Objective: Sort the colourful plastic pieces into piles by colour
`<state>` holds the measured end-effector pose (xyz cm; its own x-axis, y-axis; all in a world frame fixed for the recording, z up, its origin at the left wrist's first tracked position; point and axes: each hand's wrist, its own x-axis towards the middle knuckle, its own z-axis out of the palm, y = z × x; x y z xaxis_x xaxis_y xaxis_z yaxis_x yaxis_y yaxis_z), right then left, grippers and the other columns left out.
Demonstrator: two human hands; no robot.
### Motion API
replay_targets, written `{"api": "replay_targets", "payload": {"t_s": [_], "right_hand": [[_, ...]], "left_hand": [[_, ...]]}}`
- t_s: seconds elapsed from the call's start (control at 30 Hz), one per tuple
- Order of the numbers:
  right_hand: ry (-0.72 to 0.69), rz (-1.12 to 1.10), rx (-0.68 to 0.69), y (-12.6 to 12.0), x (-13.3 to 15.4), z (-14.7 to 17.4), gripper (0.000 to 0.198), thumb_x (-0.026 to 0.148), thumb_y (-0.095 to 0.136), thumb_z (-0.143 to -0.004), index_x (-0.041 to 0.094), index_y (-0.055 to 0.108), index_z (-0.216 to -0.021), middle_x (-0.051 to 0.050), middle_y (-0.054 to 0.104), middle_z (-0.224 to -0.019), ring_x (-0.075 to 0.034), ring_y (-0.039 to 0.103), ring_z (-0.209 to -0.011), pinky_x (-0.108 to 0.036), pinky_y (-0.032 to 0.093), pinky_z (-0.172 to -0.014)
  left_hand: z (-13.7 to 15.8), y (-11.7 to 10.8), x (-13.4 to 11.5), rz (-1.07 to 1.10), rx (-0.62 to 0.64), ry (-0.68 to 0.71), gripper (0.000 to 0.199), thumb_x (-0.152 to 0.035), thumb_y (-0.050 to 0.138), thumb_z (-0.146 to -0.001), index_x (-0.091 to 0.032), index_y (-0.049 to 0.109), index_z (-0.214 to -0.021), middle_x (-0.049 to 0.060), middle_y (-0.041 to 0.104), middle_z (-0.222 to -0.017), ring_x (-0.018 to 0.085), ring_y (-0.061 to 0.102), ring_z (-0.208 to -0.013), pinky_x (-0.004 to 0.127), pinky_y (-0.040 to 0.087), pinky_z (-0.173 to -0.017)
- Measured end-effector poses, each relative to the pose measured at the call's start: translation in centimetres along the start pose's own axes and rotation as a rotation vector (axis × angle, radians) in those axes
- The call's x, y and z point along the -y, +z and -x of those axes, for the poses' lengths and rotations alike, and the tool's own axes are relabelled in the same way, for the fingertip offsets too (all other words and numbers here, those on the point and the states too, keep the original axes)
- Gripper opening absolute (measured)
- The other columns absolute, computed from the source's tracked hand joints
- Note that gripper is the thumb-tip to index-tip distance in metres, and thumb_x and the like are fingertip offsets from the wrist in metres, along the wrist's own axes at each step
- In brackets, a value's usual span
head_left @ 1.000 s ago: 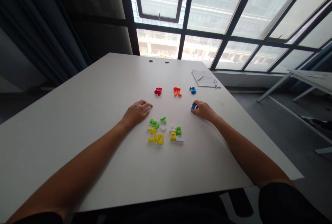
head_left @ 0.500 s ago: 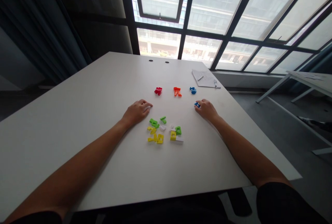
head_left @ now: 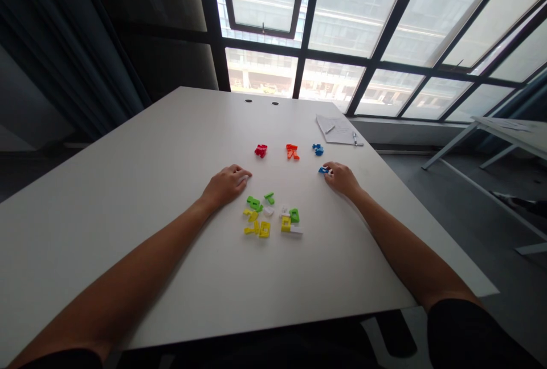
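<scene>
My left hand (head_left: 225, 185) rests on the table left of centre, fingers curled round what looks like a small white plastic piece (head_left: 243, 179), mostly hidden. On the right, my right hand (head_left: 343, 179) pinches a small blue plastic piece (head_left: 323, 170) at the tabletop. Just beyond it lies a blue cluster of pieces (head_left: 317, 150). An orange cluster (head_left: 292, 151) and a red cluster (head_left: 261, 151) lie in line to its left. Nearer to me are loose green pieces (head_left: 253, 203), yellow pieces (head_left: 264, 229) and white pieces (head_left: 296, 231).
The white table (head_left: 179, 278) spans the view. A paper sheet (head_left: 337, 128) with two pens lies near its far right edge. Large windows (head_left: 342, 10) stand behind, a dark curtain (head_left: 64, 33) at left, and another table (head_left: 508, 135) at right.
My right hand has shifted very slightly, and more of the blue piece now shows beyond the fingertips. My left hand and the other pieces look unmoved.
</scene>
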<state>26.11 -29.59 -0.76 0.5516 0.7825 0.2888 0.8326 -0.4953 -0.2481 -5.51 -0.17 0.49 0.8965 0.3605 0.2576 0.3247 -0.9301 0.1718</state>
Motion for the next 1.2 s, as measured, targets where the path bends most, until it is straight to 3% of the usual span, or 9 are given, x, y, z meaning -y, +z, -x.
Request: {"api": "replay_targets", "payload": {"t_s": [0.2,0.43,0.63,0.8,0.97,1.1,1.2], "right_hand": [[0.106,0.013,-0.07,1.3,-2.6,-3.4,0.029,0.013,0.062,-0.092,0.016,0.074,-0.118,-0.012,0.078,-0.111,-0.024,0.072,-0.096,-0.034,0.051,-0.095],[0.319,0.082,-0.114,2.9,-4.1,-7.4,0.027,0.03,0.067,-0.095,0.015,0.075,-0.116,-0.016,0.078,-0.114,-0.029,0.07,-0.107,-0.037,0.051,-0.096],[0.385,0.027,-0.131,4.1,-4.1,-9.0,0.032,0.039,0.071,-0.093,0.016,0.074,-0.116,-0.014,0.078,-0.11,-0.029,0.071,-0.104,-0.037,0.052,-0.091],[0.298,-0.006,-0.209,4.5,-3.8,-8.2,0.037,0.029,0.068,-0.089,0.017,0.069,-0.124,-0.013,0.077,-0.114,-0.03,0.069,-0.107,-0.039,0.052,-0.094],[0.246,-0.083,-0.355,3.7,-2.0,-6.2,0.039,0.021,0.057,-0.088,0.014,0.066,-0.125,-0.015,0.076,-0.112,-0.028,0.069,-0.093,-0.041,0.053,-0.09],[-0.016,-0.2,-0.438,3.2,2.7,-2.2,0.027,0.017,0.053,-0.091,0.016,0.07,-0.111,-0.009,0.077,-0.094,-0.024,0.069,-0.078,-0.04,0.051,-0.088],[-0.307,-0.31,-0.423,2.7,7.2,2.4,0.017,0.021,0.056,-0.096,0.02,0.071,-0.104,-0.004,0.074,-0.083,-0.021,0.069,-0.073,-0.039,0.05,-0.087]], "left_hand": [[0.0,0.0,0.0,0.004,0.002,-0.002,0.035,-0.034,0.051,-0.099,-0.03,0.074,-0.125,0.006,0.067,-0.123,0.025,0.065,-0.11,0.032,0.055,-0.091],[0.0,0.0,0.1,0.007,-0.003,0.002,0.034,-0.034,0.051,-0.1,-0.03,0.074,-0.124,0.006,0.067,-0.122,0.025,0.065,-0.109,0.033,0.056,-0.089],[0.0,0.2,0.2,0.004,-0.01,0.007,0.033,-0.033,0.052,-0.1,-0.03,0.074,-0.124,0.006,0.067,-0.121,0.025,0.065,-0.108,0.033,0.055,-0.089],[0.0,0.1,0.1,0.01,-0.002,0.005,0.033,-0.033,0.052,-0.1,-0.03,0.074,-0.124,0.005,0.067,-0.121,0.024,0.065,-0.108,0.033,0.055,-0.089],[0.0,0.1,0.1,0.011,-0.01,0.009,0.033,-0.032,0.052,-0.1,-0.03,0.074,-0.124,0.005,0.067,-0.121,0.025,0.065,-0.109,0.033,0.055,-0.089],[0.0,0.1,0.1,0.003,-0.008,0.011,0.033,-0.032,0.052,-0.099,-0.03,0.074,-0.124,0.006,0.067,-0.121,0.025,0.065,-0.108,0.033,0.055,-0.088],[0.0,0.1,0.1,0.011,-0.006,0.007,0.034,-0.032,0.052,-0.099,-0.03,0.075,-0.124,0.006,0.067,-0.121,0.025,0.065,-0.108,0.033,0.055,-0.089]]}}
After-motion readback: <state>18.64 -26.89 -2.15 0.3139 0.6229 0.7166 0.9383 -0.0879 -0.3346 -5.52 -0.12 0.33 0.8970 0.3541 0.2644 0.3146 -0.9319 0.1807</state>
